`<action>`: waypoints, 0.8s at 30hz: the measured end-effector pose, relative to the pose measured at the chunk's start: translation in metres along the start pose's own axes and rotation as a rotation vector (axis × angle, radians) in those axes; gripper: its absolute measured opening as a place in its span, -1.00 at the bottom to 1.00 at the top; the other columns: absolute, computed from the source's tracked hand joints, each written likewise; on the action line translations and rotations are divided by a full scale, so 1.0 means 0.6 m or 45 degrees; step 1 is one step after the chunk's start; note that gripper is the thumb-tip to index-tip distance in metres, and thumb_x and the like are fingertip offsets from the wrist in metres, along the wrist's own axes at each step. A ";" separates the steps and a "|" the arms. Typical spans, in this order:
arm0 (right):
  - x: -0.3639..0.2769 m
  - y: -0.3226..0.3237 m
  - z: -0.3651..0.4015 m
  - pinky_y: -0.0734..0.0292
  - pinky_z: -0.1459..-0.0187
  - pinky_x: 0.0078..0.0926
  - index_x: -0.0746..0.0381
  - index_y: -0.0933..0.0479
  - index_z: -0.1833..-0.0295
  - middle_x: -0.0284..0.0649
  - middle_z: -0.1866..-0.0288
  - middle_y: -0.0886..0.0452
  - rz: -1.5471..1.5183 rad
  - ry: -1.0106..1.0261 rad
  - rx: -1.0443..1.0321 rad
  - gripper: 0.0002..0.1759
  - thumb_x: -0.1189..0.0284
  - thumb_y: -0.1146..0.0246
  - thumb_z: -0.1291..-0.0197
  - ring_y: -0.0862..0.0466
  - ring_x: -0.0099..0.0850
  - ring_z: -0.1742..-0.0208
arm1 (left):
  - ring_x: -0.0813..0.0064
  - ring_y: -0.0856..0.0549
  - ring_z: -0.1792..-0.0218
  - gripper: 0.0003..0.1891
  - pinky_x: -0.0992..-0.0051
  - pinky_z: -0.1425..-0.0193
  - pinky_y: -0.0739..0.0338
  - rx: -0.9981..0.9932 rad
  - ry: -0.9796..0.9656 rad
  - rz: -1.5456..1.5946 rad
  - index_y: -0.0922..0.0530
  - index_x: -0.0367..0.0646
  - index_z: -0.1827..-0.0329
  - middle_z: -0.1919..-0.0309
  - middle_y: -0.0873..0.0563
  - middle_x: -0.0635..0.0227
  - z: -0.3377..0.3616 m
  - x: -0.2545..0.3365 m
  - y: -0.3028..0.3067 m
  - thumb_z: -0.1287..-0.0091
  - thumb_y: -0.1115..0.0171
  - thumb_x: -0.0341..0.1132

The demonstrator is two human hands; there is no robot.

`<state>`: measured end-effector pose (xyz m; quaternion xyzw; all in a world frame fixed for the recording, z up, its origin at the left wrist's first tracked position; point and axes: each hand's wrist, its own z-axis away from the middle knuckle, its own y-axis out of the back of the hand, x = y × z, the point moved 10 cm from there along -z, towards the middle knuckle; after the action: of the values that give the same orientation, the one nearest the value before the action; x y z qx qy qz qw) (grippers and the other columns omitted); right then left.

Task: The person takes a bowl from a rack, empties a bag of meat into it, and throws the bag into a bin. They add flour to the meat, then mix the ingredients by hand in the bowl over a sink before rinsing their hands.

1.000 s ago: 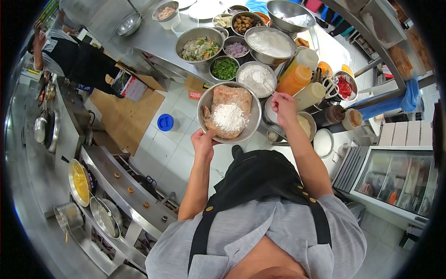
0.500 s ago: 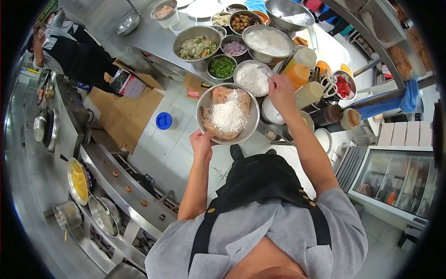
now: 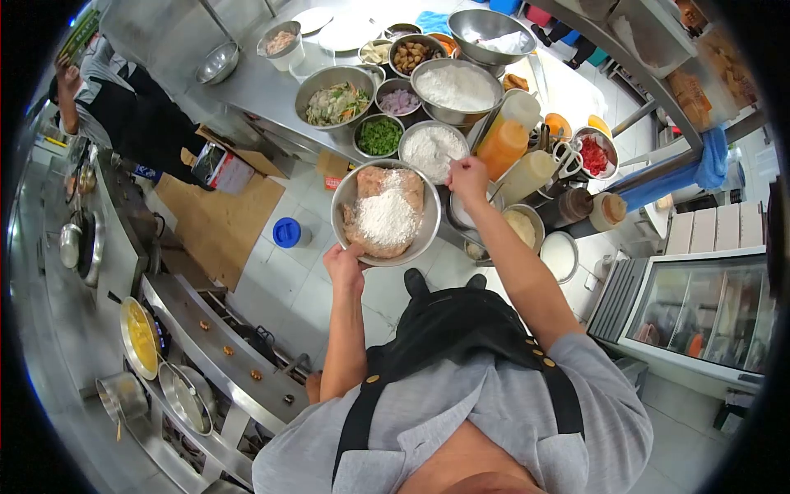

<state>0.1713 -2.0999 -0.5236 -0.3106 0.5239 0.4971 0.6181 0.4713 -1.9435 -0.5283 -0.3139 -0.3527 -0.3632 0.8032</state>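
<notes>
My left hand (image 3: pixel 346 268) grips the near-left rim of a steel mixing bowl (image 3: pixel 428 230), thumb on the edge. Raw minced meat (image 3: pixel 366 185), pale pink, lies inside with a heap of white powder (image 3: pixel 387 216) on top. My right hand (image 3: pixel 469 180) is closed in a pinch at the near-right edge of a smaller bowl of white powder (image 3: pixel 432 150). A thin handle may be between its fingers, but I cannot make it out. Beside that hand stand squeeze bottles (image 3: pixel 503 150) with orange and pale contents.
Chopped green herbs (image 3: pixel 378 137), diced onion (image 3: pixel 400 101), mixed vegetables (image 3: pixel 336 103) and a larger powder bowl (image 3: pixel 457 86) crowd the steel counter. At left are stove pans (image 3: pixel 140 337). A blue-lidded tub (image 3: pixel 288 233) is on the floor. Another person (image 3: pixel 132 115) stands at upper left.
The view has shifted slightly, moving the counter bowls left in the picture. My left hand still holds the mixing bowl. My right hand has moved a little left along the powder bowl's edge.
</notes>
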 end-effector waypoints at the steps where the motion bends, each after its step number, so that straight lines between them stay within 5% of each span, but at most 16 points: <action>1: 0.017 0.000 0.000 -0.36 0.64 -0.50 0.33 -0.46 0.47 -0.23 0.65 -0.50 -0.116 -0.107 -0.013 -0.81 0.50 -0.15 -0.17 -0.50 -0.48 0.68 | 0.13 -0.69 0.44 -0.77 0.13 0.41 -0.71 0.021 -0.016 0.021 -0.49 -0.49 0.25 0.35 -0.64 0.01 0.000 0.009 0.001 0.02 -0.01 -0.66; 7: 0.029 0.003 0.024 -0.36 0.62 -0.53 0.36 -0.44 0.33 -0.18 0.56 -0.53 -0.656 -0.342 0.039 -0.91 0.54 -0.12 -0.19 -0.51 -0.44 0.63 | 0.15 -0.70 0.47 -0.77 0.20 0.45 -0.71 0.025 -0.022 -0.018 -0.50 -0.50 0.27 0.38 -0.65 0.02 -0.015 0.025 0.003 0.02 -0.01 -0.66; 14: -0.055 0.004 0.124 -0.37 0.60 -0.54 0.35 -0.46 0.34 -0.22 0.54 -0.53 -0.598 -0.220 -0.209 -0.93 0.56 -0.14 -0.18 -0.51 -0.47 0.60 | 0.19 -0.70 0.49 -0.79 0.25 0.49 -0.70 0.050 -0.011 0.017 -0.50 -0.48 0.28 0.38 -0.65 0.02 -0.007 0.025 0.001 0.01 -0.03 -0.64; 17: -0.166 0.010 0.175 -0.40 0.52 -0.36 0.30 -0.48 0.35 -0.15 0.51 -0.53 0.215 0.822 -0.093 -0.98 0.61 -0.15 -0.09 -0.53 -0.31 0.55 | 0.21 -0.69 0.51 -0.81 0.25 0.48 -0.70 0.060 0.026 0.045 -0.50 -0.47 0.30 0.40 -0.65 0.04 -0.006 0.017 0.006 0.00 -0.04 -0.64; 18: -0.174 0.009 0.162 -0.40 0.52 -0.36 0.30 -0.48 0.35 -0.15 0.51 -0.53 0.217 0.824 -0.107 -0.98 0.61 -0.15 -0.09 -0.53 -0.31 0.55 | 0.21 -0.69 0.51 -0.82 0.25 0.48 -0.70 0.040 0.039 0.072 -0.50 -0.47 0.30 0.40 -0.65 0.05 -0.006 0.013 0.003 0.00 -0.04 -0.64; 20: -0.239 0.008 0.173 -0.42 0.42 -0.24 0.29 -0.48 0.34 -0.08 0.45 -0.51 0.558 1.268 0.053 -0.96 0.62 -0.15 -0.05 -0.54 -0.13 0.45 | 0.22 -0.68 0.52 -0.83 0.25 0.48 -0.69 0.032 -0.009 0.072 -0.50 -0.46 0.31 0.41 -0.64 0.06 -0.004 0.007 0.004 0.00 -0.04 -0.63; 24: -0.136 -0.065 0.074 -0.47 0.28 -0.17 0.32 -0.47 0.20 0.00 0.30 -0.50 1.171 1.080 -0.249 -0.83 0.59 -0.13 -0.03 -0.54 -0.01 0.37 | 0.24 -0.69 0.47 -0.82 0.26 0.47 -0.69 0.053 -0.055 0.069 -0.51 -0.46 0.30 0.39 -0.64 0.07 0.030 -0.002 0.007 0.00 -0.05 -0.64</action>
<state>0.2267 -2.0953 -0.4397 -0.2788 0.7553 0.5912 0.0485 0.4680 -1.9271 -0.5200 -0.3143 -0.3690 -0.3270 0.8112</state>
